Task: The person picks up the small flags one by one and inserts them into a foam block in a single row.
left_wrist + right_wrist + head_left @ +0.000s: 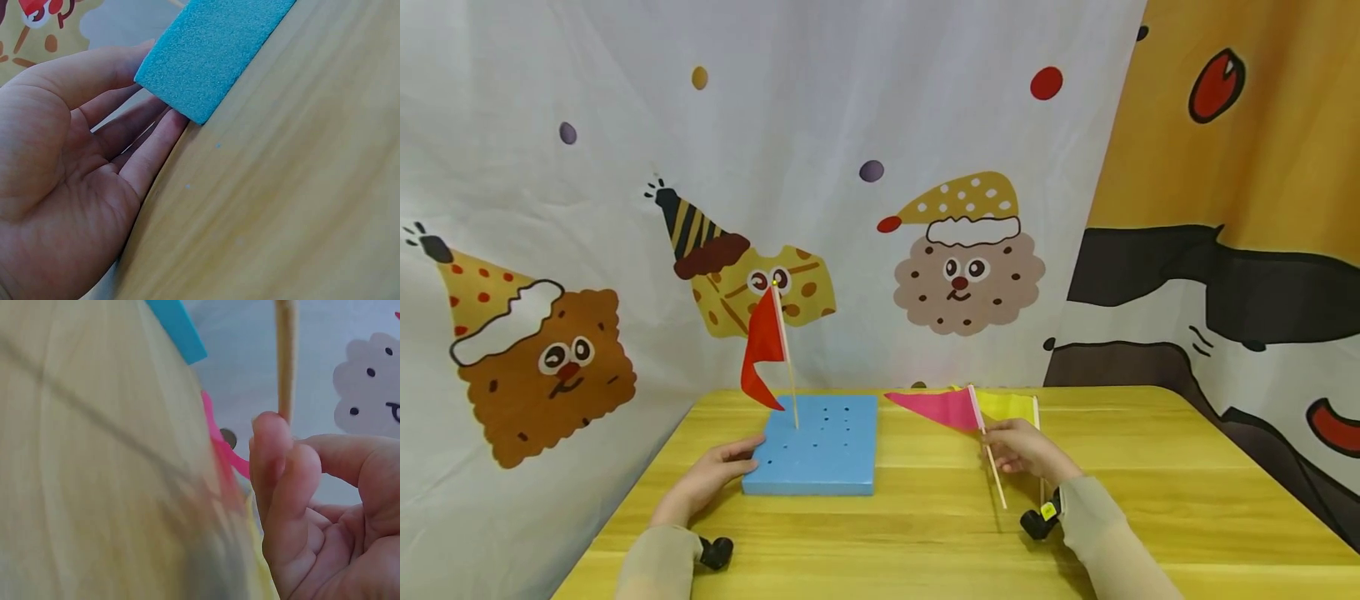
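Blue foam block [820, 468] lies left of centre in the head view, with the red flag [763, 346] standing in it, leaning slightly left. The left hand [715, 471] touches the block's left edge, its grip relaxed, thumb and fingers apart. Well to the right, the right hand [1026, 446] has its grip clamped on the pink flag's [943, 408] stick, the yellow flag [1007, 407] just beyond. Between the block's right edge and that stick runs a broad stretch of wood-grained surface [917, 533], and more spreads right of the right hand. Past the far edge hangs a printed cloth [812, 125].

Left wrist: the thumb meets the block's upper edge, the fingers its lower corner, beside the surface.

Right wrist: thumb and fingertips pinch the stick; the block's corner shows far off, and a thin shadow [103, 419] crosses the surface.
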